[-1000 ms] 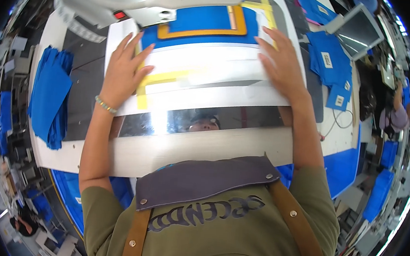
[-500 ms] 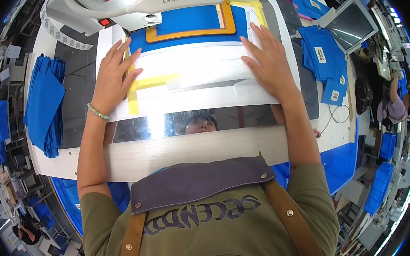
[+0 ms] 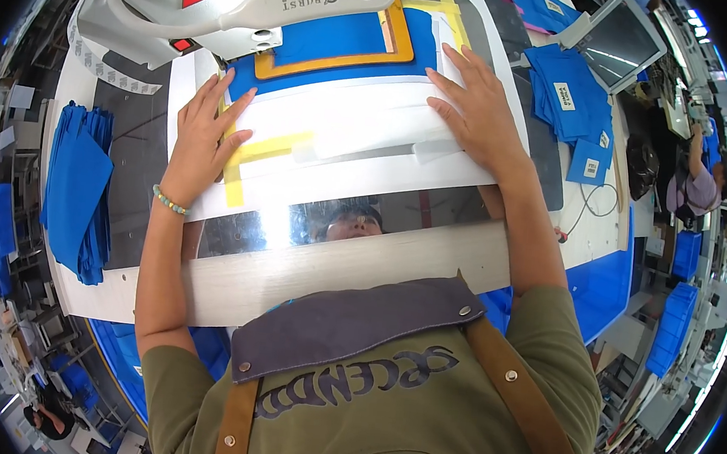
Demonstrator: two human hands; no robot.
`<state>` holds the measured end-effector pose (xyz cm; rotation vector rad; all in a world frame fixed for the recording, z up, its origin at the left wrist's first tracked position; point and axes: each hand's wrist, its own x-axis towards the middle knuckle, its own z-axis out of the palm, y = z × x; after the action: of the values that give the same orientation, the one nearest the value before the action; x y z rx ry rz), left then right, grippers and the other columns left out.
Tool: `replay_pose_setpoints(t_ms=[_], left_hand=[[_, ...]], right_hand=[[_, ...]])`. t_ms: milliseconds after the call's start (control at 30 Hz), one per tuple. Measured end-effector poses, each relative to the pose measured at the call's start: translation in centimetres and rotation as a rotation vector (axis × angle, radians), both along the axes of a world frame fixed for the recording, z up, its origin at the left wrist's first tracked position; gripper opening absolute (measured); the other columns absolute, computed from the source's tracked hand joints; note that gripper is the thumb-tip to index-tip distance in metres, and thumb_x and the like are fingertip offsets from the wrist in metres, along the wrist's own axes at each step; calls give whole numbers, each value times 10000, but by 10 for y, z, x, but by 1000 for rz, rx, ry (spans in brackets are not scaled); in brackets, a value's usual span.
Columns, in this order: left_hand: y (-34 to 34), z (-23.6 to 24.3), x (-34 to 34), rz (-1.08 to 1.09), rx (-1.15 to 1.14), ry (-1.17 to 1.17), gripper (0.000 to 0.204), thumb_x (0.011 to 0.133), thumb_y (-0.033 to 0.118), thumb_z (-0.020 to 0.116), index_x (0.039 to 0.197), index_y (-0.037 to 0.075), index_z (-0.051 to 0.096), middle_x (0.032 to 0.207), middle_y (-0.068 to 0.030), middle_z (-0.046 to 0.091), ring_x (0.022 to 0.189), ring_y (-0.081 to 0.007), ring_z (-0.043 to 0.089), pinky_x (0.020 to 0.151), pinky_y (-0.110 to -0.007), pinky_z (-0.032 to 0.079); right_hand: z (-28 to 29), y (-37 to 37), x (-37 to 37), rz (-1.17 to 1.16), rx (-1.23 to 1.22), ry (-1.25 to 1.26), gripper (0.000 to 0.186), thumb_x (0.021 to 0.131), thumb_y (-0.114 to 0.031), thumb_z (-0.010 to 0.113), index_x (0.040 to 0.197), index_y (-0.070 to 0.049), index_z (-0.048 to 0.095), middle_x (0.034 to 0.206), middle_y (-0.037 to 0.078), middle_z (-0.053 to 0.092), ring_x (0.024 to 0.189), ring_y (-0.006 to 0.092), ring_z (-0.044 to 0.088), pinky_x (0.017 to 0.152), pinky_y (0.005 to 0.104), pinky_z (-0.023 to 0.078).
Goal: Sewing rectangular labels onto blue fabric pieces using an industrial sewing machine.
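Flanking a flat blue fabric panel (image 3: 341,77) beneath an amber rectangular frame (image 3: 404,38) at far centre, your left hand (image 3: 199,141) and right hand (image 3: 479,112) barely shifted, fingers spread and clamping nothing, suggesting a steadying pause.

Worktable (image 3: 239,290), one, pale top. Upon it: dark glossy panel (image 3: 442,206), reflective along the near side; over the panel, white sheet (image 3: 325,173) bearing yellow tape (image 3: 271,147). Person's left: blue cloth pile (image 3: 80,196), long, layered. Person's right: labelled blue pieces (image 3: 555,76), overlapping; nearer, thin cable (image 3: 597,204), looped.
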<state>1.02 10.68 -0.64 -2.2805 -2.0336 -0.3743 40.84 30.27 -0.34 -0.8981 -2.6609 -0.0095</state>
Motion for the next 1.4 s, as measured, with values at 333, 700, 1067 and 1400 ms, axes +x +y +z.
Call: replay_pose_setpoints(t_ms=[333, 700, 1067, 1400], left_hand=[[-2, 6, 4, 46, 12, -120, 454, 1002, 239, 689, 1446, 145, 684, 1677, -107, 448, 1577, -346, 329, 1286, -479, 260], [-5, 2, -5, -33, 74, -239, 447, 980, 137, 700, 1427, 127, 685, 1653, -127, 474, 1527, -360, 410, 1255, -459, 318], [1, -1, -3, -17, 65, -252, 455, 984, 129, 690, 1439, 147, 678, 1657, -125, 468, 1526, -345, 415, 1262, -456, 318], [-1, 30, -17, -55, 22, -280, 445, 973, 137, 706, 1416, 105, 678, 1599, -187, 509, 1478, -389, 464, 1223, -448, 368]], right_hand=[[-6, 2, 4, 9, -129, 126, 421, 1065, -401, 631, 1415, -182, 711, 1648, 118, 466, 1577, 346, 309, 1273, 482, 276], [25, 30, 29, -34, 98, 360, 347, 973, -280, 744, 1271, -101, 755, 1490, 117, 619, 1396, 334, 546, 1139, 436, 451], [27, 109, 166, -790, -134, 99, 277, 942, -338, 740, 1046, -84, 779, 1086, 134, 756, 965, 342, 733, 841, 457, 555], [70, 98, 79, -295, -211, 490, 198, 938, -228, 790, 1010, -49, 746, 789, 26, 665, 709, 135, 560, 679, 288, 470]])
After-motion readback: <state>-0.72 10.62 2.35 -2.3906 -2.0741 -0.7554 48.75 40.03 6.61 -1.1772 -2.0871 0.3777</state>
